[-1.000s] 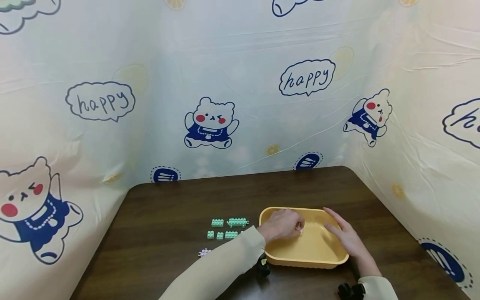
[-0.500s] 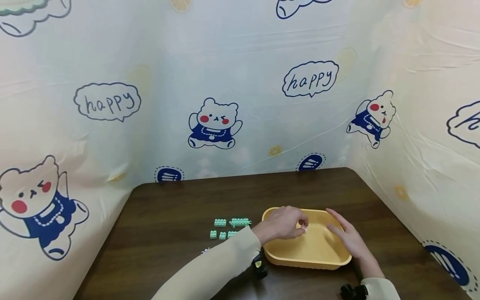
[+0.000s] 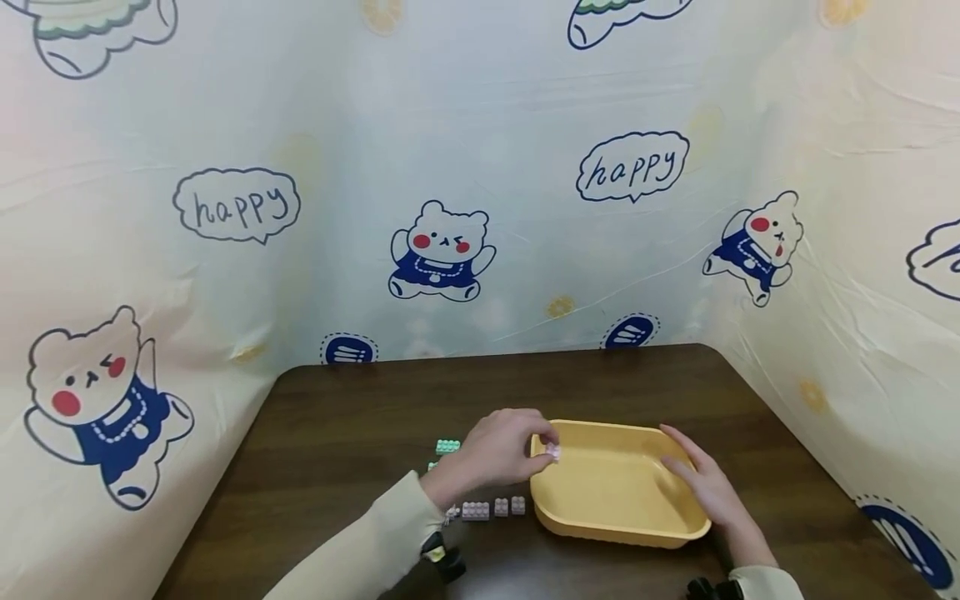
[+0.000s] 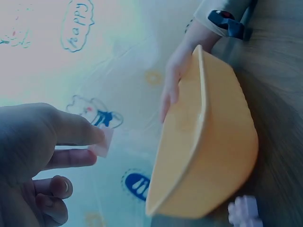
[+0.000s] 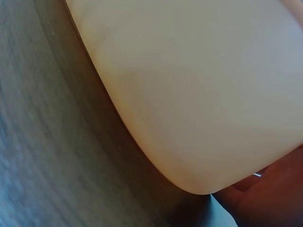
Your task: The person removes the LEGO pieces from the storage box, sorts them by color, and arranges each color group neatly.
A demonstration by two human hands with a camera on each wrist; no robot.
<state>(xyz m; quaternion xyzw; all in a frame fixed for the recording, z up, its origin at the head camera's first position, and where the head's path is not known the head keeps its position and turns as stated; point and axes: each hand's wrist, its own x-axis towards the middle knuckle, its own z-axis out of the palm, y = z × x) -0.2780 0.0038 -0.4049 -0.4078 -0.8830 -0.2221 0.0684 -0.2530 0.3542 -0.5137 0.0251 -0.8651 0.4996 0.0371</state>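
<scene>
Between thumb and fingertips, my left hand (image 3: 498, 450) pinches a small pale pink toy brick (image 3: 552, 452) at the left rim of a yellow plastic bin. The left wrist view shows this pink brick (image 4: 107, 142) at the fingertips, with the other fingers curled back. My right hand (image 3: 712, 483) holds the right side of the bin (image 3: 611, 532), its thumb over the inside and the other fingers along the rim. Filling much of the right wrist view is the bin's outer wall (image 5: 199, 109), with part of the palm against it.
Pale purple-pink bricks (image 3: 476, 511) lie in a row on the dark wooden table (image 3: 375, 408), left of the bin. Behind them is a green brick (image 3: 447, 447); my left arm hides others. A printed cloth (image 3: 517, 167) surrounds the table.
My left hand has lifted the pink brick from inside the bin and moved left to its rim. More of the pink row now shows. The right hand keeps its place on the bin.
</scene>
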